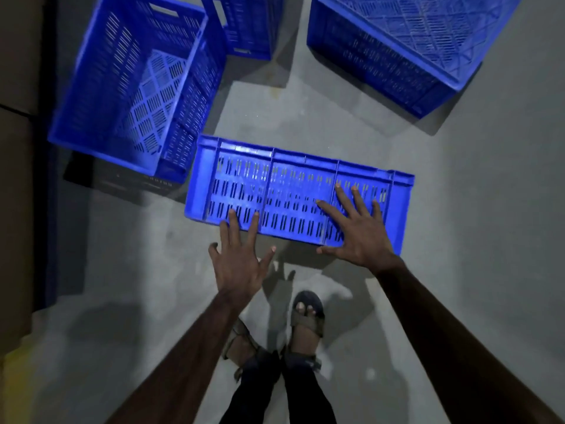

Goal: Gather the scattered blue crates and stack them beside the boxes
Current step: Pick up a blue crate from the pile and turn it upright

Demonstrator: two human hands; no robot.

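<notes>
The tipped crate (293, 194) lies crosswise mid-frame, right hand (357, 237) over it, left hand (241, 264) at its lower edge, both grips spread.

The grey concrete floor (458, 209) carries four blue crates. The tipped crate (275, 191) lies on its side mid-floor, the open crate (91, 96) far left, the back crate (250, 26) beyond it, and the upturned crate (412, 41) far right. Boxes (15, 179) stand along the left edge, and sandalled feet (305, 319) stand near.

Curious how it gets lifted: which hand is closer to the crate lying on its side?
Right. The right hand spreads across the crate, over its slotted wall; the left hand has only fingertips over its near edge.
</notes>
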